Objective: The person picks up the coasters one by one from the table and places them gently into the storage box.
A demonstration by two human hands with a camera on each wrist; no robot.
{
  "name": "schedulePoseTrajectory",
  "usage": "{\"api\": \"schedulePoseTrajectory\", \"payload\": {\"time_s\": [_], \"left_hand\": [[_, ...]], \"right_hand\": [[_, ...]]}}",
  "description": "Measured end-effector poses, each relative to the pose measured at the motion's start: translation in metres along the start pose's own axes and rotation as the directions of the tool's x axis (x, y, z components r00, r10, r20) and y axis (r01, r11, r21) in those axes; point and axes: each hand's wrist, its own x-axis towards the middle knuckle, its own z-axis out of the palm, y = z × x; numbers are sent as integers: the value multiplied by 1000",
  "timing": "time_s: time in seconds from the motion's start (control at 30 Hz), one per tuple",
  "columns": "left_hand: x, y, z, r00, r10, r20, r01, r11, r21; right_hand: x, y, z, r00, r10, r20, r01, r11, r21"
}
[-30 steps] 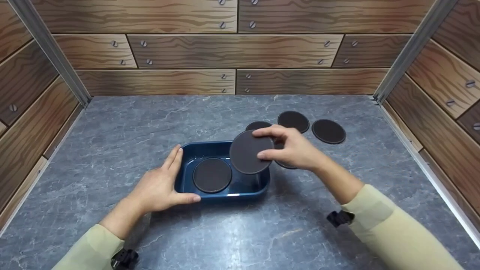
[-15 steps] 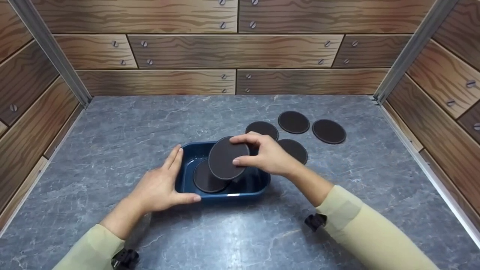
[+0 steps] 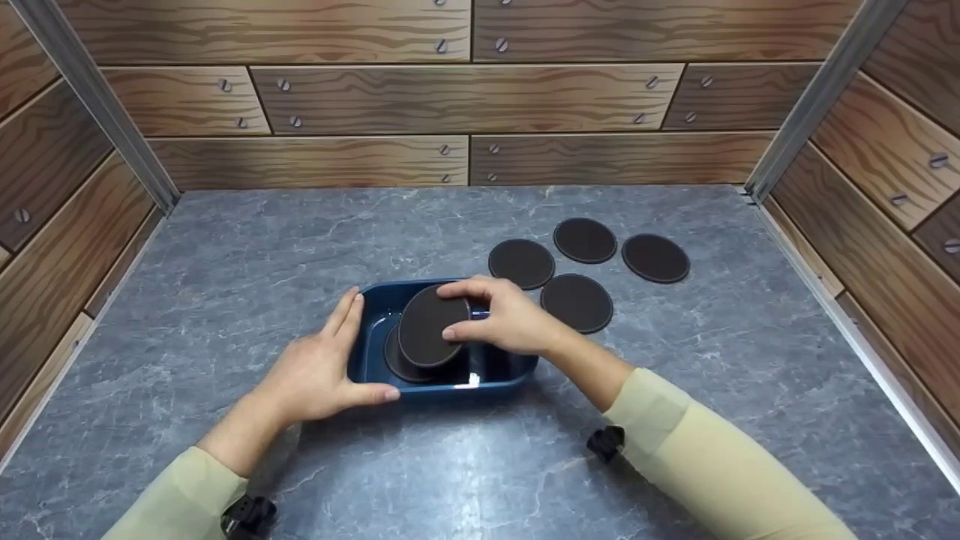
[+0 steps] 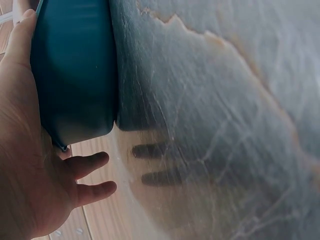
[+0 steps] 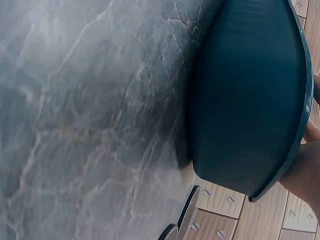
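In the head view, my right hand [image 3: 514,321] pinches a round dark-brown coaster [image 3: 426,334] with stitched edges, thumb on its near side. The coaster is tilted inside a blue rectangular dish [image 3: 431,391], over another coaster [image 3: 397,361] that lies on the dish's left floor, partly covered. My left hand [image 3: 311,379] rests against the left end of the dish, thumb along the front rim and straight fingers at the left wall. In the left wrist view, two fingers [image 4: 92,192] stretch out free below the dish wall [image 4: 75,75]. The right wrist view shows the dish's outer side [image 5: 250,100].
Several more coasters lie flat on the grey marbled table [image 3: 300,232] behind and right of the dish: one nearest [image 3: 577,303], one behind the dish [image 3: 521,263], others farther [image 3: 585,240]. Wood-patterned walls [image 3: 360,97] enclose the back and sides.
My right hand has carried the coaster leftward and down into the dish, over the coaster lying there. The left hand has stayed at the dish's left end.
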Motion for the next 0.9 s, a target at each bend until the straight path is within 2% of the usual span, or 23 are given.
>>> {"api": "schedulePoseTrajectory", "payload": {"time_s": [0.23, 0.37, 0.6, 0.9], "left_hand": [[-1, 0, -1, 1000, -12, 5, 12, 1000, 7], [0, 0, 0, 1000, -7, 3, 7, 1000, 10], [0, 1, 0, 1000, -12, 13, 12, 1000, 10], [0, -1, 0, 1000, -5, 6, 5, 1000, 2]], "right_hand": [[4, 3, 8, 999, 30, 43, -28, 999, -45], [5, 4, 13, 997, 64, 52, -57, 990, -126], [4, 3, 18, 993, 82, 79, -54, 948, -313], [2, 1, 23, 990, 111, 89, -65, 909, -411]]}}
